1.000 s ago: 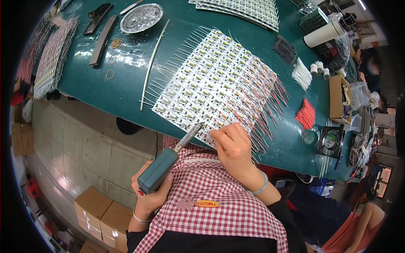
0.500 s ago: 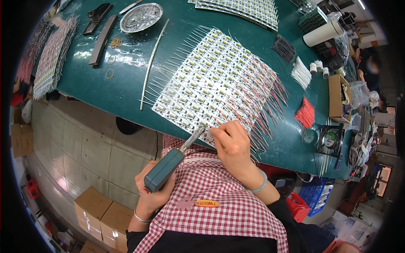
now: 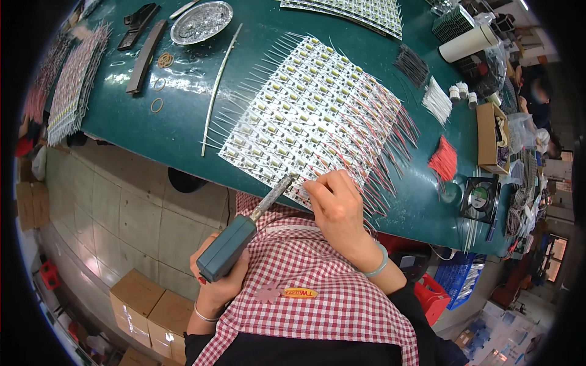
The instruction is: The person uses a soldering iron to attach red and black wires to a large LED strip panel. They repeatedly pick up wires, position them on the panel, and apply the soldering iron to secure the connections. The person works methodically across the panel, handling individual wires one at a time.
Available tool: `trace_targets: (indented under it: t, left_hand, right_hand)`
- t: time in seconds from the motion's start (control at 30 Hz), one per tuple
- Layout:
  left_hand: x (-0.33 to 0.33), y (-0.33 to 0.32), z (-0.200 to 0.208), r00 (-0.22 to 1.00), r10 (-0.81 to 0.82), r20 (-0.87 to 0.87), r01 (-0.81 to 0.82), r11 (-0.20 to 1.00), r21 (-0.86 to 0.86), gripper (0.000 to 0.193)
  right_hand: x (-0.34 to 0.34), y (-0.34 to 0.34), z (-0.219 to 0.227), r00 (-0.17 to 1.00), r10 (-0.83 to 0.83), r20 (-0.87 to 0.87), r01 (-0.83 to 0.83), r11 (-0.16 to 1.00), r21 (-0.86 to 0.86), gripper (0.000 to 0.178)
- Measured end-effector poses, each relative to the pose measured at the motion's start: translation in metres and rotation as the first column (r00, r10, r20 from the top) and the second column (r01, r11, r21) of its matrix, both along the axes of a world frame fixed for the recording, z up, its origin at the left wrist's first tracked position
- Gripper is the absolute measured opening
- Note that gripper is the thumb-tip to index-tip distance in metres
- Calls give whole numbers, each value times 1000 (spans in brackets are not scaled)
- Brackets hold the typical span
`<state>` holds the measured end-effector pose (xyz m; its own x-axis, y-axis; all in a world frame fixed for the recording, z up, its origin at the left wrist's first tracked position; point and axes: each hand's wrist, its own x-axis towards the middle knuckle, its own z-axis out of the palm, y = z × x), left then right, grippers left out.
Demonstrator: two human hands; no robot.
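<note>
My left hand (image 3: 221,271) is wrapped round the dark green handle of a soldering iron (image 3: 229,247). The iron slants up to the right, its metal tip at the near edge of a white circuit board panel (image 3: 274,131). Rows of small yellowish parts cover the panel, with pale leads sticking out on the left and red and white wires (image 3: 390,165) on the right. Just right of the tip, my right hand (image 3: 339,213) pinches a thin wire against the panel's near edge; its fingers hide most of that wire.
A metal dish (image 3: 201,23) of solder scraps, rubber bands (image 3: 157,105) and a long pale stick (image 3: 218,91) lie left of the panel. Black (image 3: 412,65), white (image 3: 437,100) and red wire bundles (image 3: 443,158) lie right. A small fan (image 3: 479,198) stands near a cardboard box (image 3: 490,137).
The soldering iron and my left hand have shifted slightly down and left, drawing the tip back a little. My right hand stays pinched in nearly the same place.
</note>
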<state>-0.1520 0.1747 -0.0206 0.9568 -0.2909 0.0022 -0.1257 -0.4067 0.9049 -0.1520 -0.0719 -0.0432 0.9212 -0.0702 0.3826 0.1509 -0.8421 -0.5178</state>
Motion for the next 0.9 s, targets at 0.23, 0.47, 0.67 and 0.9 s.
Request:
trace_targets:
  t: [0.23, 0.47, 0.67, 0.9]
  left_hand:
    - [0, -2, 5, 999, 2, -43, -4, 999, -45, 18]
    - [-9, 10, -3, 994, 62, -86, -66, 997, -45, 20]
    - [-10, 10, -5, 994, 109, -13, -110, 989, -102, 17]
    - [-18, 16, -2, 990, 114, -81, -124, 984, -131, 20]
  right_hand:
    - [0, 2, 2, 1000, 8, -3, -8, 999, -44, 18]
    - [-29, -13, 31, 994, -16, -109, 8, 997, -77, 15]
    - [-44, -11, 66, 998, -48, -33, 48, 999, -4, 23]
    - [-11, 13, 5, 998, 27, 62, -29, 999, 30, 15]
